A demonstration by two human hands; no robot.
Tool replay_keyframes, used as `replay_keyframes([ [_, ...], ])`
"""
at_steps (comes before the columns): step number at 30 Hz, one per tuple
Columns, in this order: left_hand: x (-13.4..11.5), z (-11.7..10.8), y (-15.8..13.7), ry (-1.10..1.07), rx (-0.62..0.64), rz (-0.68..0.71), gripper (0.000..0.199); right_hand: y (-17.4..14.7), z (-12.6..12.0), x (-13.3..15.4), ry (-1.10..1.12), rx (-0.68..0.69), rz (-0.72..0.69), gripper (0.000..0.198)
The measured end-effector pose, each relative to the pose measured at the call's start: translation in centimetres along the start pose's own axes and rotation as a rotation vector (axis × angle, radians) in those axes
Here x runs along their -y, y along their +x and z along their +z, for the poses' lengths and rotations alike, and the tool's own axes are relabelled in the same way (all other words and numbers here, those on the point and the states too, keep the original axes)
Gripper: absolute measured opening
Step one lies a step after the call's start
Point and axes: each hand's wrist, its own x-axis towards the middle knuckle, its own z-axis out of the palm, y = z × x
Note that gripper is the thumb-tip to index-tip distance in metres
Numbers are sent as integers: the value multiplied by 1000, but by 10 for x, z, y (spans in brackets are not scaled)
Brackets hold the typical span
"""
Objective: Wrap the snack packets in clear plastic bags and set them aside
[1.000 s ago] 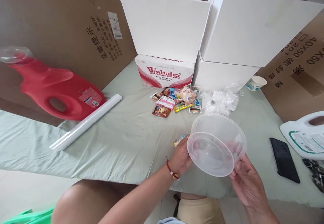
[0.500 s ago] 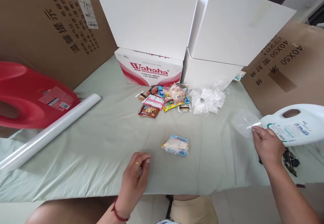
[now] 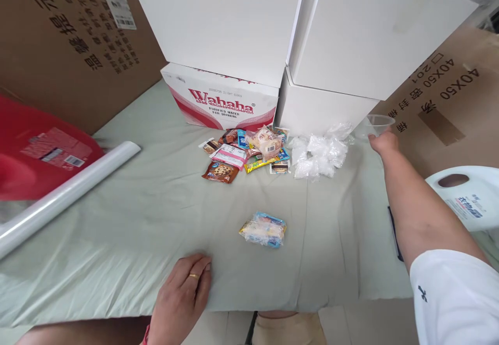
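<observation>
At the back right, my right hand (image 3: 385, 141) reaches out with its fingers on a clear plastic bowl (image 3: 380, 120), next to the white box and the brown carton. My left hand (image 3: 185, 290), wearing a ring, rests near the front edge of the cloth with its fingers curled together and nothing visible in them. Ahead and to the right of it lies a plastic-wrapped bundle of snack packets (image 3: 264, 229), touched by neither hand. Farther back is a pile of snack packets (image 3: 222, 171), with crumpled clear plastic (image 3: 322, 158) beside it.
A Wahaha box (image 3: 222, 103) and white boxes (image 3: 241, 17) line the back. Brown cartons (image 3: 440, 106) flank the cloth. A plastic film roll (image 3: 70, 194) and red jug (image 3: 47, 153) lie left; a white detergent jug (image 3: 471, 199) lies right, near my forearm.
My right hand has moved away from me, from beside the white jug to the back right, with the clear bowl. The left hand has shifted slightly nearer and left; the view has shifted too.
</observation>
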Motion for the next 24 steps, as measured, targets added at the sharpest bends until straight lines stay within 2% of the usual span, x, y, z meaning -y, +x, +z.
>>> replay_keyframes([
  [2, 0, 0, 0, 2, -5, -8, 14, 1, 8, 1, -14, 22, 66, 47],
  [4, 0, 0, -1, 2, -11, -9, 15, -15, 19, -3, -1, 48, 118, 41],
  [7, 0, 1, -3, 2, -16, -12, 15, -62, 32, -12, 68, 67, 154, 31],
  [9, 0, 2, -4, -5, -29, -32, 15, -104, 35, -14, 125, 56, 149, 31],
  [13, -2, 0, -3, -70, -47, -155, 14, -209, 35, 4, 326, 56, 37, 39],
  [16, -1, -3, 4, -173, -57, -305, 15, -289, 37, 26, 504, 162, -2, 43],
  [19, -1, -7, 18, -285, -42, -428, 17, -345, 42, 48, 559, 290, -39, 44],
  [22, -3, -11, 35, -376, -11, -396, 21, -375, 43, 73, 563, 273, -137, 35],
  [24, -7, -12, 48, -423, 35, -241, 27, -384, 44, 90, 551, 202, -299, 26],
])
